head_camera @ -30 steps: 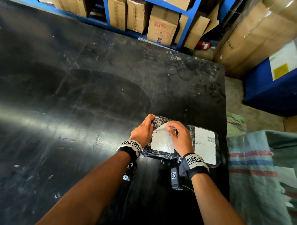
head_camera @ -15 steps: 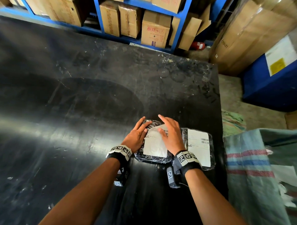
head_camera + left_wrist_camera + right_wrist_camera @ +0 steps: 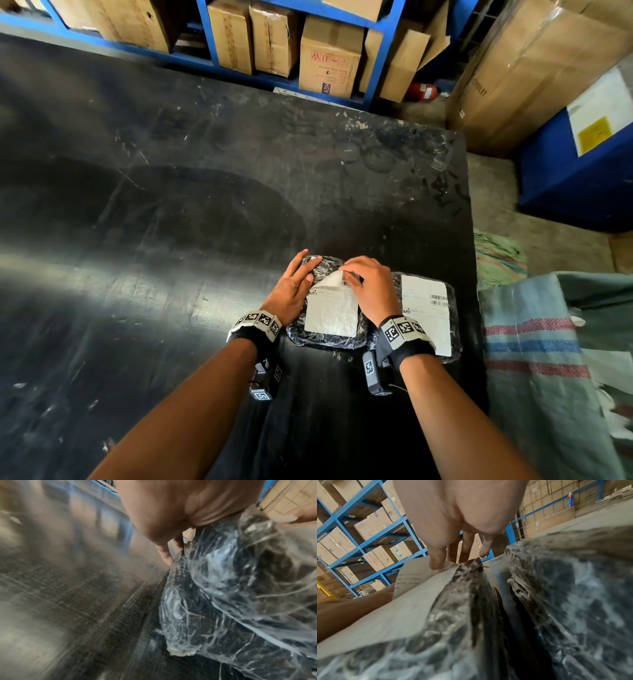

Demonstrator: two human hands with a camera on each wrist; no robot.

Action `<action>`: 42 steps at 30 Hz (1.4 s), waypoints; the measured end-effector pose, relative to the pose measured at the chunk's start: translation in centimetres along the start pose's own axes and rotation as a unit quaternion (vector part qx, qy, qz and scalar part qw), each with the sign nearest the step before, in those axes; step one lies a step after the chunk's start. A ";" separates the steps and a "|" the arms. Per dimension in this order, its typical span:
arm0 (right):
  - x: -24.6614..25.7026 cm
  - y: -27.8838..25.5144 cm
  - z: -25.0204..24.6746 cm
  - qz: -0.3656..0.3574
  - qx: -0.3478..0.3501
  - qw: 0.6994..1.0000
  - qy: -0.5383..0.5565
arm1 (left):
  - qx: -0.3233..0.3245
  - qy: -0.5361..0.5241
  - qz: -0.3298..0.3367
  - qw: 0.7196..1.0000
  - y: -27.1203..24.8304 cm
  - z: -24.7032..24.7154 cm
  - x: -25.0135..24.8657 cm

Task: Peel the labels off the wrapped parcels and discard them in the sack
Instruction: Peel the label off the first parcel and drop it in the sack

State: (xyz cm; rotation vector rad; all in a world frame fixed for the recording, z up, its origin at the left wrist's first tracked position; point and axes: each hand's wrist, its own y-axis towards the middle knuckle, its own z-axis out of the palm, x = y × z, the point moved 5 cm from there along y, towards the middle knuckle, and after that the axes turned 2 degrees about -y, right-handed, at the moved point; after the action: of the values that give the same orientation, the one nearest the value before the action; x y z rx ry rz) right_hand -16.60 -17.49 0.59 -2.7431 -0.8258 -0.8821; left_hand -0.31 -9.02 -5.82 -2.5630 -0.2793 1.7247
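My arms are bare, with no sleeves. On each wrist I wear a black strap (image 3: 254, 337) with a grey band of square black-and-white markers (image 3: 403, 330). Under each wrist hangs a small dark camera unit (image 3: 370, 372) with its own marker.

1. Large wrapped carton (image 3: 534, 68), far right: black letters "TOILET" run up its side; whatever precedes them is cut off.
2. Shelf box (image 3: 329, 66), middle of the rack: red handling symbols and red print, too small to read; blue strip at its lower corner begins "AD", the rest hidden.
3. Right parcel label (image 3: 426, 313): barcode with small print lines, illegible.
4. Left parcel label (image 3: 334, 308): small barcode at the lifted corner and one line of print, illegible.
5. Wristbands (image 3: 404, 330): black-and-white square fiducial markers, no letters.
6. Yellow sticker (image 3: 592, 135) on the blue bin's white sheet: nothing readable.
7. Rack boxes (image 3: 375, 559), right wrist view: rotated black print, blurred.
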 end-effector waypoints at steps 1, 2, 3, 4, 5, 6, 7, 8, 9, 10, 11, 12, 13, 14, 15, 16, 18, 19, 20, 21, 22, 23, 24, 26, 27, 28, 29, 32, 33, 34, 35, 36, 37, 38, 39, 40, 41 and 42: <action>0.1 -0.2 -0.2 -0.003 0.001 1.000 -0.015 | -0.005 -0.008 0.000 1.000 0.1 0.0 0.1; 0.2 -0.4 -0.3 -0.006 0.003 0.999 -0.033 | -0.011 -0.013 0.001 1.000 0.1 0.0 0.2; 0.3 -0.6 -0.6 -0.008 0.004 0.999 -0.048 | -0.017 -0.013 0.002 1.000 0.2 0.1 0.3; 0.4 -0.9 -0.7 -0.010 0.004 0.998 -0.057 | -0.024 -0.011 0.005 1.000 0.2 0.1 0.5; 0.5 -1.1 -0.9 -0.014 0.001 0.998 -0.064 | -0.032 -0.007 0.009 0.999 0.3 0.2 0.7; 0.7 -1.4 -0.9 -0.017 -0.003 0.998 -0.068 | -0.040 -0.004 0.014 0.999 0.3 0.2 0.9; 0.8 -1.6 -1.0 -0.019 -0.008 0.997 -0.071 | -0.048 -0.003 0.019 0.999 0.3 0.2 1.0; 1.0 -1.8 -1.1 -0.020 -0.013 0.997 -0.070 | -0.056 -0.003 0.025 0.998 0.3 0.2 1.1; 1.1 -2.1 -1.2 -0.021 -0.019 0.997 -0.067 | -0.063 -0.004 0.029 0.998 0.4 0.2 1.1; 1.4 -2.4 -1.4 -0.026 -0.027 0.997 -0.065 | -0.068 -0.003 0.031 0.997 0.5 0.2 1.2; 1.7 -2.8 -1.7 -0.039 -0.032 0.997 -0.065 | -0.071 0.000 0.033 0.997 0.6 0.2 1.1; 2.1 -3.2 -1.9 -0.060 -0.035 0.995 -0.068 | -0.074 0.004 0.034 0.997 0.7 0.3 1.1; 2.6 -3.7 -2.1 -0.084 -0.035 0.993 -0.074 | -0.076 0.009 0.036 0.996 0.7 0.4 1.0; 2.9 -4.2 -2.1 -0.101 -0.030 0.991 -0.081 | -0.078 0.012 0.035 0.996 0.8 0.4 1.0; 3.2 -4.8 -2.1 -0.107 -0.020 0.991 -0.082 | -0.080 0.011 0.034 0.996 0.7 0.5 1.0; 3.3 -5.3 -2.1 -0.102 -0.011 0.992 -0.079 | -0.081 0.009 0.034 0.996 0.7 0.5 1.0; 3.1 -6.1 -2.1 -0.077 -0.005 0.995 -0.063 | -0.078 0.004 0.037 0.996 0.7 0.5 1.0; 3.0 -6.3 -2.1 -0.064 -0.010 0.997 -0.052 | -0.072 0.001 0.037 0.997 0.7 0.5 0.9; 3.0 -6.5 -2.2 -0.055 -0.019 0.998 -0.040 | -0.064 -0.001 0.034 0.997 0.6 0.4 0.7; 3.1 -6.5 -2.3 -0.048 -0.027 0.998 -0.027 | -0.057 -0.002 0.028 0.998 0.6 0.3 0.6; 3.3 -6.4 -2.4 -0.043 -0.031 0.998 -0.014 | -0.049 -0.002 0.021 0.999 0.5 0.4 0.4; 3.6 -6.2 -2.5 -0.040 -0.033 0.999 -0.005 | -0.041 -0.005 0.012 0.999 0.4 0.4 0.3; 3.8 -5.8 -2.6 -0.038 -0.032 0.999 -0.001 | -0.035 -0.012 0.003 0.999 0.4 0.5 0.3; 4.0 -5.0 -2.8 -0.037 -0.036 0.999 -0.005 | -0.033 -0.019 -0.007 0.999 0.5 0.7 0.3; 4.0 -4.7 -2.8 -0.041 -0.042 0.998 -0.010 | -0.036 -0.020 -0.010 0.999 0.5 0.7 0.4; 4.0 -4.3 -2.7 -0.042 -0.048 0.998 -0.012 | -0.039 -0.021 -0.013 0.999 0.5 0.8 0.5; 3.9 -4.0 -2.6 -0.038 -0.053 0.998 -0.011 | -0.041 -0.021 -0.013 0.999 0.5 0.8 0.6; 3.9 -3.3 -2.2 -0.032 -0.053 0.998 0.009 | -0.050 -0.018 -0.008 0.999 0.5 0.7 0.5; 4.1 -3.1 -2.1 -0.033 -0.047 0.998 0.023 | -0.054 -0.020 -0.007 0.998 0.5 0.7 0.6; 4.2 -2.9 -2.0 -0.033 -0.043 0.998 0.036 | -0.058 -0.022 -0.006 0.998 0.5 0.7 0.6; 4.4 -2.7 -1.9 -0.033 -0.043 0.998 0.041 | -0.062 -0.022 -0.004 0.998 0.5 0.7 0.7; 4.5 -2.5 -1.8 -0.035 -0.045 0.998 0.037 | -0.067 -0.023 -0.001 0.998 0.6 0.7 0.8; 4.7 -2.4 -1.8 -0.038 -0.046 0.998 0.030 | -0.071 -0.022 0.001 0.997 0.5 0.7 0.9; 4.8 -2.3 -1.8 -0.041 -0.044 0.998 0.023 | -0.073 -0.021 0.003 0.997 0.6 0.7 1.0; 4.9 -2.3 -1.8 -0.047 -0.042 0.998 0.017 | -0.075 -0.019 0.006 0.997 0.6 0.7 1.0; 5.0 -2.2 -1.9 -0.053 -0.040 0.998 0.015 | -0.078 -0.017 0.012 0.997 0.7 0.7 1.1; 5.1 -2.2 -2.0 -0.058 -0.038 0.997 0.017 | -0.082 -0.016 0.019 0.996 0.7 0.7 1.1; 5.2 -2.1 -2.2 -0.061 -0.037 0.997 0.020 | -0.086 -0.016 0.026 0.996 0.8 0.6 1.2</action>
State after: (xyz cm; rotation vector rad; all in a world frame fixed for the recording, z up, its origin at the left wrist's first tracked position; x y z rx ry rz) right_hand -15.33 -13.96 5.26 -2.7515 -0.9806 -1.0069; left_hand -0.37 -9.62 -7.28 -2.6856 -0.3815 1.8378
